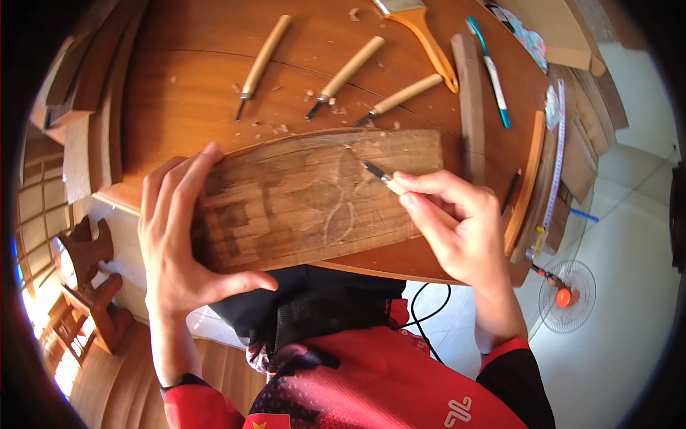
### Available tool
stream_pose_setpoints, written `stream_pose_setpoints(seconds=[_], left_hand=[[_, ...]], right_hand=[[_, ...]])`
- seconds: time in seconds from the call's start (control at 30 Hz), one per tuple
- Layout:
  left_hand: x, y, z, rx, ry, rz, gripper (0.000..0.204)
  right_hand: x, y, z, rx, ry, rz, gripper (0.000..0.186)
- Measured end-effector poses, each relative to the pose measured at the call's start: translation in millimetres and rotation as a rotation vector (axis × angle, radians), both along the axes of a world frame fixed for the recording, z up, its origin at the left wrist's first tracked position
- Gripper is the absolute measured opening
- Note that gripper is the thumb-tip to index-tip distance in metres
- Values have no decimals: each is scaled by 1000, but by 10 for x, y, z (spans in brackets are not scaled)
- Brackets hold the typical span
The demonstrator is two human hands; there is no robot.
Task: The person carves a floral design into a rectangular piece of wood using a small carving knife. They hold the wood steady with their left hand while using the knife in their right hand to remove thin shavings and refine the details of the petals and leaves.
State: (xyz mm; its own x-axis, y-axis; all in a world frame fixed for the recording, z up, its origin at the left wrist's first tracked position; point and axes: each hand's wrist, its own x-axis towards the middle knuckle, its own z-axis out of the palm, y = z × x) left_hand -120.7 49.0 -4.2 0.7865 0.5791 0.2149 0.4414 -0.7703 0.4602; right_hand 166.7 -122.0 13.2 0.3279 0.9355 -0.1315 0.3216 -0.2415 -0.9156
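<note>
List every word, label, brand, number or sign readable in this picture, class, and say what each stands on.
No words or numbers are clearly readable.
Red-and-black fabric shirt: white looped emblem; red patch with yellow star.
Long, narrow white strip, like a measuring tape: marks too small.
Brown rectangular wooden board: no lettering visible, only leaf-like outlines.
</note>
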Motion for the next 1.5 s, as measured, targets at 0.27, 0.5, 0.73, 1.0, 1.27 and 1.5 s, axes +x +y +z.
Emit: stream_pose_setpoints(seconds=[0.27, 0.5, 0.73, 1.0, 1.27, 1.5], left_hand=[[-1, -39, -46, -31, 10, 63, 149], [-2, -35, -35, -13, 12, 41, 144], [-23, -51, -48, 18, 10, 29, 142], [-2, -85, -23, 27, 46, 57, 137], [0, -85, 2, 29, 42, 77, 136], [16, -69, 34, -1, 66, 59, 135]], right_hand=[[-123, -9, 90, -70, 27, -69, 15], [-92, -30, 91, -102, 56, -46, 18], [-126, 13, 29, -48, 52, -48, 19], [-116, 119, -54, 66, -151, -14, 12], [-121, 132, -98, 102, -51, -36, 14], [-112, 115, -38, 48, -4, -62, 16]])
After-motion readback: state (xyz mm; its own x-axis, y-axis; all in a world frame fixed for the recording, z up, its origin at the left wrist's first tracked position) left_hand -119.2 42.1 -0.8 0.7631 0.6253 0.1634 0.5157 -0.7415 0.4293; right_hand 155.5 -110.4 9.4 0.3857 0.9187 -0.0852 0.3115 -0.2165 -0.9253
